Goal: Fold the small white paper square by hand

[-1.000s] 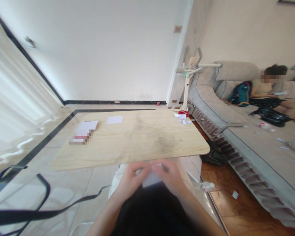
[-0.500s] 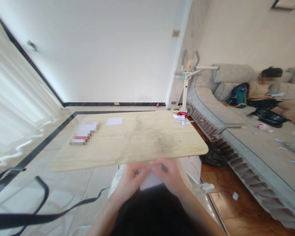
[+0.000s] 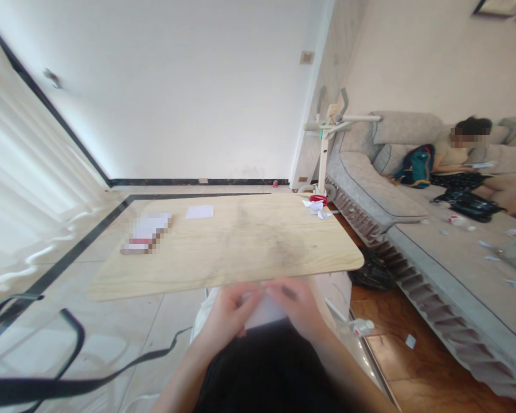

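A white sheet of paper (image 3: 265, 312) lies between my two hands, close to my body and just below the table's near edge. My left hand (image 3: 237, 304) pinches its upper left part with thumb and fingers. On the other side my right hand (image 3: 293, 301) grips the upper right part, its fingertips almost meeting those of the left. The fingers hide the paper's top edge, and slight blur covers the fingertips. On the wooden table (image 3: 223, 252) beyond lie a flat white paper (image 3: 199, 212) and several folded white paper pieces (image 3: 317, 207) at the far right corner.
A blurred-out stack (image 3: 148, 232) sits on the table's left side. To the right is a grey sofa (image 3: 421, 229) with a seated person (image 3: 464, 155) and a backpack (image 3: 418, 166). A white bottle (image 3: 363, 327) and a black bag (image 3: 372, 269) lie on the floor.
Both hands keep hold of the paper in nearly the same place. The paper has shifted slightly between them, and the whole view has moved a little.
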`<state>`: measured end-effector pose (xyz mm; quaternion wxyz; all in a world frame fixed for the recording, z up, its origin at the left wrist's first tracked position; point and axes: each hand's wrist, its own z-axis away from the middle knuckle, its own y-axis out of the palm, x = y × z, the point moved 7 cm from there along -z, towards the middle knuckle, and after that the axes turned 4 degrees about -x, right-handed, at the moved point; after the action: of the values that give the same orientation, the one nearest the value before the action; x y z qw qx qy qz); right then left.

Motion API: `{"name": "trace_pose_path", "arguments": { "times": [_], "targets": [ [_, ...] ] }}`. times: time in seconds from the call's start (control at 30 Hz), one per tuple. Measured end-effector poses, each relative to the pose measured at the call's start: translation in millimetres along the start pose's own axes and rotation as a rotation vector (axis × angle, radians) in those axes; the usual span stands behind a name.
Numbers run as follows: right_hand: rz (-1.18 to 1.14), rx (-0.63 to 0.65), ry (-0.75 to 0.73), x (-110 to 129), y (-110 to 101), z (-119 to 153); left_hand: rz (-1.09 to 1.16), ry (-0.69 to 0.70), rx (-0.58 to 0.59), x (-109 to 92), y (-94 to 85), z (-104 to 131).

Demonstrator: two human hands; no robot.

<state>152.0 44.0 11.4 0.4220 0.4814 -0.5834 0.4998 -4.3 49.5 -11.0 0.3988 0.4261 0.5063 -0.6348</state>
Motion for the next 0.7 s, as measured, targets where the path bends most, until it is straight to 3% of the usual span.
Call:
{"name": "trace_pose_path", "arguments": {
  "times": [0.2,0.4,0.53,0.7],
  "targets": [
    [-0.059,-0.01,0.024,0,0,0,0.013,0.029,-0.042,0,-6.6,-2],
    [-0.08,-0.061,0.034,-2,-4,0,0.181,-0.002,0.017,-3,-0.7,0],
    [-0.069,-0.026,0.028,-5,-1,-1,0.148,0.033,0.026,-1,-0.7,-2],
    [-0.153,0.073,0.105,-11,10,0,0.108,0.044,-0.042,0,-5.9,-4]
  ]
}}
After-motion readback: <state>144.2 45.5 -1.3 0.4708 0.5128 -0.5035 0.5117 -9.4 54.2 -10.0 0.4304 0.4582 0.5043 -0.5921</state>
